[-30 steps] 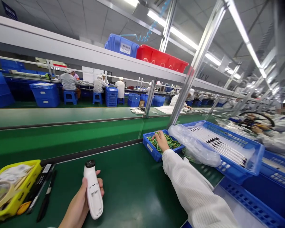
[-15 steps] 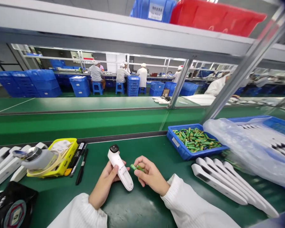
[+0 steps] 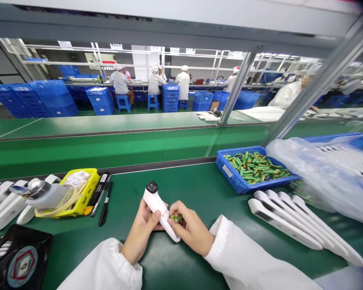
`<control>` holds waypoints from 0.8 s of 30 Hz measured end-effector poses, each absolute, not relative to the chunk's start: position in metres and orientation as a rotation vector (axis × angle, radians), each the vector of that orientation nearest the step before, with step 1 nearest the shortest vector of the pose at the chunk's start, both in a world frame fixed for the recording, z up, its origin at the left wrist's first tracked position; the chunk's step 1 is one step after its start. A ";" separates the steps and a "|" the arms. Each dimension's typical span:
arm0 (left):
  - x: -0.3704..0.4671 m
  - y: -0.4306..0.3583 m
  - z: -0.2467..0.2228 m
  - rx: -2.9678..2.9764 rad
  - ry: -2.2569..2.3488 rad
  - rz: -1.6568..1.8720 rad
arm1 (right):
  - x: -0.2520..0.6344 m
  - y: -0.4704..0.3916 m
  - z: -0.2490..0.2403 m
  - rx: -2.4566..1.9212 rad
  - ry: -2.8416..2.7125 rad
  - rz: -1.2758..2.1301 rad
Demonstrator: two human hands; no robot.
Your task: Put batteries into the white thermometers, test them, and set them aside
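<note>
My left hand (image 3: 143,223) is wrapped around a white infrared thermometer (image 3: 155,202) with a black end, tilted with its handle toward me. An open recess runs along the handle's side, partly covered by my right fingers. My right hand (image 3: 191,227) pinches green batteries (image 3: 176,218) right against that recess. How many batteries there are, and whether one sits inside, I cannot tell. A blue tray (image 3: 234,183) of many loose green batteries stands beyond my right hand. Several similar white thermometers (image 3: 286,225) lie side by side to its right.
On the left are a yellow basket (image 3: 94,183), a bottle with a metal top (image 3: 50,197), pens (image 3: 105,205), more white thermometers (image 3: 6,201) and a black device (image 3: 22,262). A plastic bag (image 3: 314,173) covers items at right. A slanted metal post (image 3: 314,88) rises behind. Co-workers sit farther off.
My right hand has brought the batteries left against the thermometer's handle; before, they were apart. The thermometer has shifted slightly right in view. The camera view has tipped downward a little at the top.
</note>
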State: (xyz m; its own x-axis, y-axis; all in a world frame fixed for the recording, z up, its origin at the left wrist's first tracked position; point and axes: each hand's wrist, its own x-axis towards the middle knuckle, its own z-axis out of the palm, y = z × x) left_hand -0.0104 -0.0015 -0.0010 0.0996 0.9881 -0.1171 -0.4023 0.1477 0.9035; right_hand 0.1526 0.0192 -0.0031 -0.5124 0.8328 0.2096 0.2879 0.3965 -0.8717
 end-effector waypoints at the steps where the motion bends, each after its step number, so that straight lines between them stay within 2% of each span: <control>1: -0.009 -0.003 0.001 0.811 0.907 1.237 | 0.152 0.019 -0.004 -0.935 -2.000 1.039; 11: -0.012 -0.004 0.012 0.629 0.892 1.329 | 0.150 0.019 0.001 -0.864 -1.990 0.926; 16: -0.010 -0.005 0.013 0.595 0.863 1.312 | 0.153 0.023 0.004 -0.858 -1.984 1.076; 21: -0.015 -0.003 0.012 0.461 0.860 1.324 | 0.159 0.019 0.011 -0.800 -2.335 0.759; 24: -0.019 0.001 0.011 0.510 0.876 1.328 | 0.161 0.018 0.013 -0.808 -2.362 0.728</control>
State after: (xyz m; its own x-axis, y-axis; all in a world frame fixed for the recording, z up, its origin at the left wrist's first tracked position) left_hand -0.0191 0.0010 0.0110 0.0033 0.9670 -0.2548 -0.6147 0.2030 0.7622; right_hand 0.1609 0.0179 0.0131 -0.6776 0.6686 0.3063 0.3801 0.6750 -0.6324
